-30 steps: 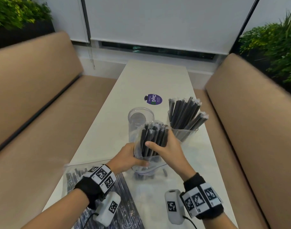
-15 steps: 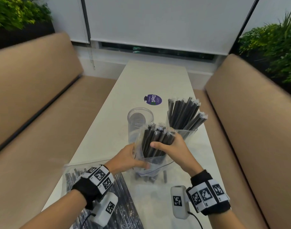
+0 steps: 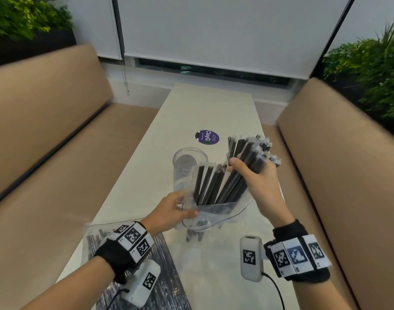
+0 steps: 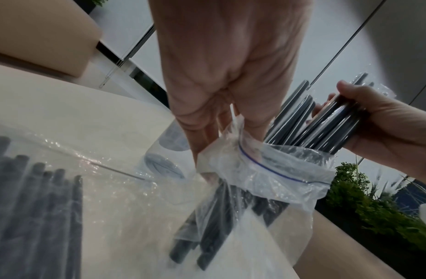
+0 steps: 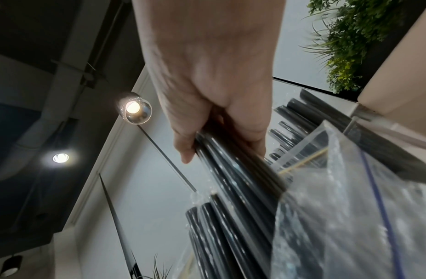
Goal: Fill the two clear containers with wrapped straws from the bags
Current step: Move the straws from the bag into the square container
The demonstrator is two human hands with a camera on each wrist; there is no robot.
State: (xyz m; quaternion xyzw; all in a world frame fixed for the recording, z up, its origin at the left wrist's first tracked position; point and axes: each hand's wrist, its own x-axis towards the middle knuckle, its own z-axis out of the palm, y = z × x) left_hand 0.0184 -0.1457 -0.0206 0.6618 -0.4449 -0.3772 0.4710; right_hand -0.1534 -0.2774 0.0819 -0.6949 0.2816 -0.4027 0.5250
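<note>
My right hand (image 3: 258, 180) grips a bundle of black wrapped straws (image 3: 231, 186) that sticks halfway out of a clear zip bag (image 3: 213, 211). My left hand (image 3: 175, 211) pinches the bag's mouth (image 4: 278, 169) at its left side. A few straws stay loose in the bag's bottom (image 4: 207, 236). The empty clear container (image 3: 187, 162) stands just behind the bag. The second container is hidden behind my right hand; straw tips (image 3: 258, 142) fan out above the thumb. The right wrist view shows fingers wrapped around the bundle (image 5: 230, 179).
A second bag of straws (image 3: 164, 258) lies flat at the table's near left, under my left wrist. A purple round sticker (image 3: 206, 137) sits mid-table. Tan benches flank the white table (image 3: 202, 104) on the left (image 3: 46, 130) and right (image 3: 336, 164).
My right hand has lifted the straw bundle up and to the right, partly out of the bag. The left hand keeps its hold on the bag's mouth.
</note>
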